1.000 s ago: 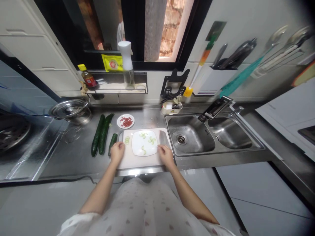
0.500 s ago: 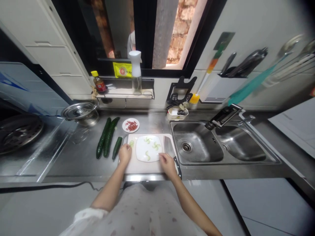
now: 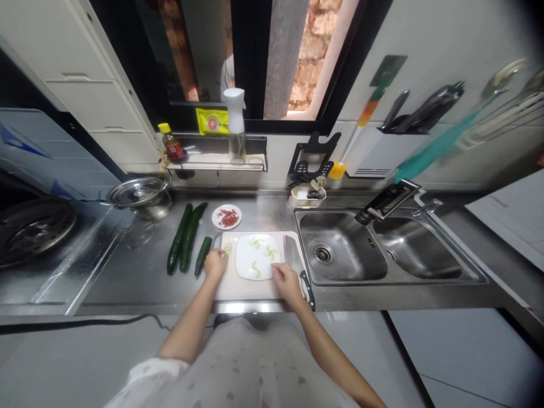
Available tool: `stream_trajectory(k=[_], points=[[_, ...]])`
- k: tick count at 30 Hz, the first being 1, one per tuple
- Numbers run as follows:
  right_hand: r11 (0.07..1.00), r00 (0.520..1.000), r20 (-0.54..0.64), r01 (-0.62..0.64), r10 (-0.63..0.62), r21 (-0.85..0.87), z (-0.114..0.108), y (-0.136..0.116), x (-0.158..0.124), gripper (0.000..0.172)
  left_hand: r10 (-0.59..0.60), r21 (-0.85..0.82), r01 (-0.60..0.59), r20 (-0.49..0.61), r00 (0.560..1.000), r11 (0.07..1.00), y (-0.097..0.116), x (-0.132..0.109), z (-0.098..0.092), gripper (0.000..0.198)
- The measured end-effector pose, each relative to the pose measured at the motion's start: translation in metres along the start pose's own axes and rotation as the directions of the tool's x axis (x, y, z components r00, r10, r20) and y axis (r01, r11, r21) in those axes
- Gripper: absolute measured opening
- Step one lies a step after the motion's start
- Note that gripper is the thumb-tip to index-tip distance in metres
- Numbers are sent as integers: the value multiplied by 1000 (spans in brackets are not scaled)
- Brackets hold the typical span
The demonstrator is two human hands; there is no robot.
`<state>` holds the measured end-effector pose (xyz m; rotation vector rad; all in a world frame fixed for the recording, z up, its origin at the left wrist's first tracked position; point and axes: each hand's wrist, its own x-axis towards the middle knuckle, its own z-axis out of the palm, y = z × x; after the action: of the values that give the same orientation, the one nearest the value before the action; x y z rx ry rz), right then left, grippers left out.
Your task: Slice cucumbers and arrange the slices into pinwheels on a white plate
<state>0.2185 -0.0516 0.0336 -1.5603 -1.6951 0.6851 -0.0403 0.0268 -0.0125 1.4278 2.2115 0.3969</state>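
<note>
A white square plate (image 3: 245, 271) lies on the pale cutting board (image 3: 232, 290), with thin cucumber slices (image 3: 255, 268) set on it in small curved groups. My right hand (image 3: 287, 283) is at the plate's right edge, thumb and fingers pinched together. Anything in that pinch is too small to make out. My left hand (image 3: 215, 265) rests by the board's left side with its fingers curled, close to more cucumber slices (image 3: 228, 248); what its fingertips hold, if anything, is hidden. A kitchen knife (image 3: 292, 249) lies along the board's right side, its black handle beyond my right hand.
Left of the board are a cut cucumber (image 3: 203, 255) and two long cucumbers (image 3: 187, 238). Behind it sits a small plate of red bits (image 3: 226, 217). A lidded steel pot (image 3: 142, 195) stands back left; a double sink (image 3: 340, 243) is on the right.
My right hand has shifted slightly left, its fingertips now at the plate's rim. My left hand stays nearly in place.
</note>
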Motion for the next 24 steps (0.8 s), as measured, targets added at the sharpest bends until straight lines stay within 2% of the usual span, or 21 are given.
stream_trajectory(k=[4,7,12,14,16,20,24], points=[[1000,1000,-1,-5,5,3,-2,4,-4,28,-3,-69,0,-34,999,998,0,0,2,20],[1000,1000,-19,-1,1,16,-5,7,-4,28,2,-232,-15,-58,998,973,3,-1,0,24],[999,999,-33,8,-7,51,-6,1,6,27,103,-579,-58,45,994,814,18,-8,-21,30],[996,1000,-26,18,-16,82,-5,-9,14,26,201,-687,-100,69,977,720,27,-16,-35,29],[993,1000,-8,28,-27,119,-2,-22,24,25,234,-742,-92,89,968,664,38,-27,-50,28],[980,997,6,70,-72,185,4,-52,42,26,267,-762,-76,130,955,643,61,-50,-71,27],[956,988,43,132,-148,262,5,-78,53,23,351,-771,-132,125,928,622,75,-64,-76,27]])
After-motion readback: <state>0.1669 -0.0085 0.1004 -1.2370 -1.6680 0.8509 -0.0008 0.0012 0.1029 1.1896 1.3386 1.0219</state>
